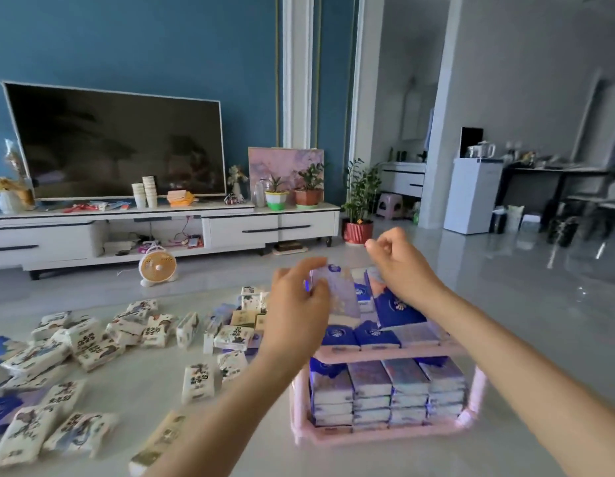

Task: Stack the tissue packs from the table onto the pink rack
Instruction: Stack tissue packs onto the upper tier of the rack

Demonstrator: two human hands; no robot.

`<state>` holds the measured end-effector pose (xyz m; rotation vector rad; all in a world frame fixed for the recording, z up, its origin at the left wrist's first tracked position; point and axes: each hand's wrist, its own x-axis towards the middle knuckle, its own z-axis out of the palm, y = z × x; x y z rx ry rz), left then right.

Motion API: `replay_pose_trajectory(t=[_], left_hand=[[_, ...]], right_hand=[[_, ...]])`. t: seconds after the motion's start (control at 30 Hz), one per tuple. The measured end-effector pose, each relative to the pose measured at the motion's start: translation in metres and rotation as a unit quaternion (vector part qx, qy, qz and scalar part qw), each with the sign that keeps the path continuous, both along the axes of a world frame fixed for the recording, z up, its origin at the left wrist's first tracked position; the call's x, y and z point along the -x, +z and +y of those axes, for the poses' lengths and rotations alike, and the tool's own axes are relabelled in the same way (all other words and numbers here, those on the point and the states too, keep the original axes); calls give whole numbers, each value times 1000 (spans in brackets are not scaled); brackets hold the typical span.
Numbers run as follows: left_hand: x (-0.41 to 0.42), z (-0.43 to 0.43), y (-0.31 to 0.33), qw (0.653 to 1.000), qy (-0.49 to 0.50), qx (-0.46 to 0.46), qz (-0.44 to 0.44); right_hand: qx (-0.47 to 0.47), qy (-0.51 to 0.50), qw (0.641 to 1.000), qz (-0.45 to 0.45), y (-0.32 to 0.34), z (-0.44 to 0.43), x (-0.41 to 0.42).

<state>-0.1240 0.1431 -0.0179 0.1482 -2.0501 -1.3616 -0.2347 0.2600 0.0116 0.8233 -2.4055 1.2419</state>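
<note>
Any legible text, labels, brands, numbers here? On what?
None readable.
White tissue packs with dark print on the pale table: bold characters, too blurred.
Lilac tissue pack in the left hand: blurred logo.
Dark blue packs on the pink plastic rack: blurred emblem.

Teal wall (144,46), dark television (116,142) on white cabinet (271,228), glossy grey floor (505,270).

loose packs (92,342) left of rack (385,432), stacked packs (388,394) inside

Blurred, illegible print on the tissue packs (92,342)
</note>
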Motion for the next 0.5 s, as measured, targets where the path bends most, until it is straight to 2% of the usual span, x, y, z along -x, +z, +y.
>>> replay_pose_trajectory(t=[0.13,0.3,0.37,0.43,0.5], left_hand=[[23,15,-21,980,88,167,-68],[24,17,-32,905,185,346,-164],[20,17,-34,896,186,377,-143],[14,14,-33,902,151,386,-120],[7,9,-34,898,104,411,-120]], right_hand=[[-69,-21,997,-6,-29,-7,17],[-63,-62,991,101,-39,-12,17],[-44,-38,989,135,-36,-5,13],[-24,14,991,127,-35,12,3],[-50,76,990,112,-41,35,-11]])
